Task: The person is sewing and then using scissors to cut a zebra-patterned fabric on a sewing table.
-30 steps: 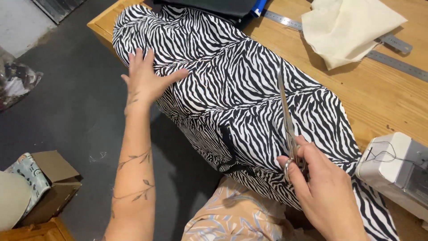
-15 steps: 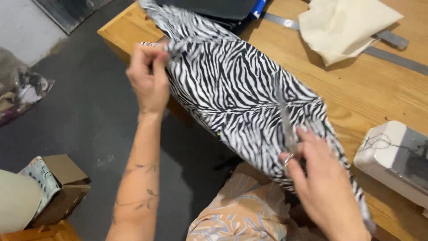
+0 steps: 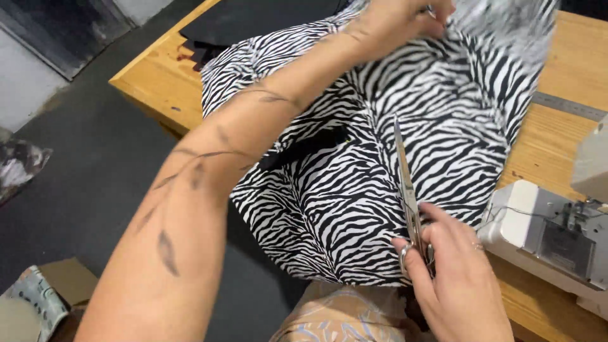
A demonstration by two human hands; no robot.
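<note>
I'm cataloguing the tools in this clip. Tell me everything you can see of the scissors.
The scissors are long, silver-grey metal shears. Their blades look nearly closed and point away from the person, lying over the zebra-print fabric spread on the wooden table. The right hand grips the handle loops at the near edge of the cloth, fingers through them, so the handles are mostly hidden. The blades seem to rest on or just above the fabric; whether they are cutting into it cannot be told.

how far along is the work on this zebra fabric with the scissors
Done: the zebra-print fabric is spread across the wooden table. No finished cut is visible. In hand: the right hand holds scissors, blades lying on the cloth, while the left hand grips the far edge. Left: nearly the whole length ahead of the blades looks uncut.
</note>
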